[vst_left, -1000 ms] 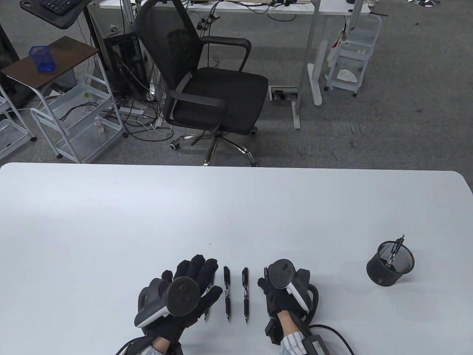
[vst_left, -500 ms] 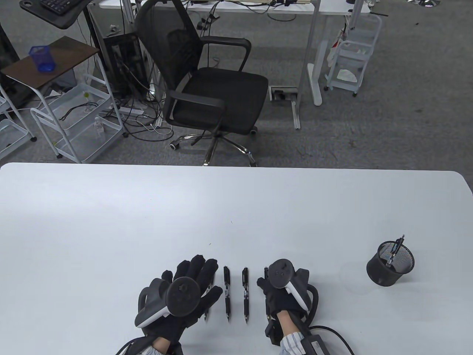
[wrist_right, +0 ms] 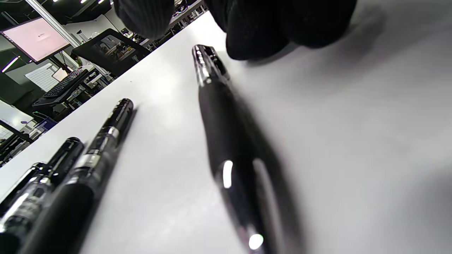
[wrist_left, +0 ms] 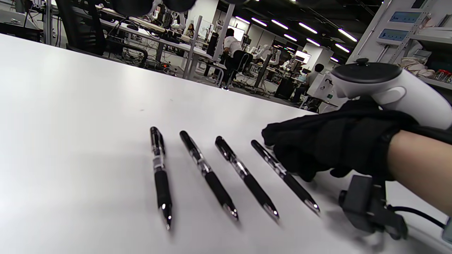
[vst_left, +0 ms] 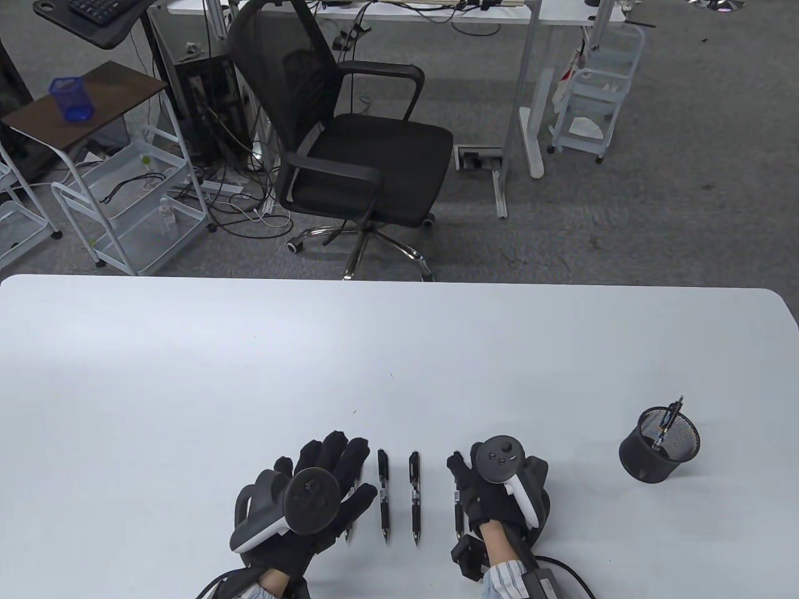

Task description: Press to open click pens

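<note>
We judge the four click pens (wrist_left: 212,176) light, stiff and prone to roll, best pinched at the rubber grip with a thumb on the far button. They lie side by side on the white surface (vst_left: 187,374), left of the mesh cup (vst_left: 659,443). The right hand (vst_left: 493,493) sits curled beside the rightmost pen (wrist_right: 226,148), holding nothing; the left hand (vst_left: 324,486) hovers flat, fingers straight. Only the left wrist view shows all four; from above, one is hidden.
</note>
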Motion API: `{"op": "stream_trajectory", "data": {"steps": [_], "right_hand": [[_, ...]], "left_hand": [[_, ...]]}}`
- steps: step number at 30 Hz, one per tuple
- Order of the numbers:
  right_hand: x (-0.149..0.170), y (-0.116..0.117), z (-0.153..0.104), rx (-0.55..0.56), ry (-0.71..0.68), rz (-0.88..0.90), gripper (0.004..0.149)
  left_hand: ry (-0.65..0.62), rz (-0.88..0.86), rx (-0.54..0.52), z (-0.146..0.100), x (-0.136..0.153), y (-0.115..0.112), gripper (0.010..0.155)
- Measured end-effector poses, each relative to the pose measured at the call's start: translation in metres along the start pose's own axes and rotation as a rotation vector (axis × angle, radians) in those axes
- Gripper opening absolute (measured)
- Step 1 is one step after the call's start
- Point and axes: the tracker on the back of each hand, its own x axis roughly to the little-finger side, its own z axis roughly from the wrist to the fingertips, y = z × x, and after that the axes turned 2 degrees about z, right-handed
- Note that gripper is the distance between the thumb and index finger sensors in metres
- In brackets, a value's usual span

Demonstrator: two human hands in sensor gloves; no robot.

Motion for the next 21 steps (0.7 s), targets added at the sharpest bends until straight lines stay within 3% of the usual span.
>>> {"op": "stream_trajectory", "data": {"steps": [5,12,14,18,21], "right_hand": [[-0.006,-0.014,-0.006,0.034,-0.051,0.086,0.073],[-0.025,-0.042,-0.030,0.155,-0.169,0.259,0.081],[-0.034,-0.055,-0.040,0.238,-0.218,0.295,0.078],[-0.040,-0.081,-0.049,0.476,-0.237,0.241,0.068],[-0.036,-0.103,-0.045,0.511,-0.167,0.089,0.068]], "left_hand": [[0.000,0.001,0.000,0.000,0.000,0.000,0.067],[-0.002,-0.007,-0.002,0.001,0.000,0.000,0.067],[-0.003,-0.011,-0.008,0.000,0.001,0.002,0.067],[-0.006,-0.021,-0.021,-0.002,0.002,0.004,0.068],[-0.006,-0.025,-0.015,0.000,0.002,0.003,0.069]]}}
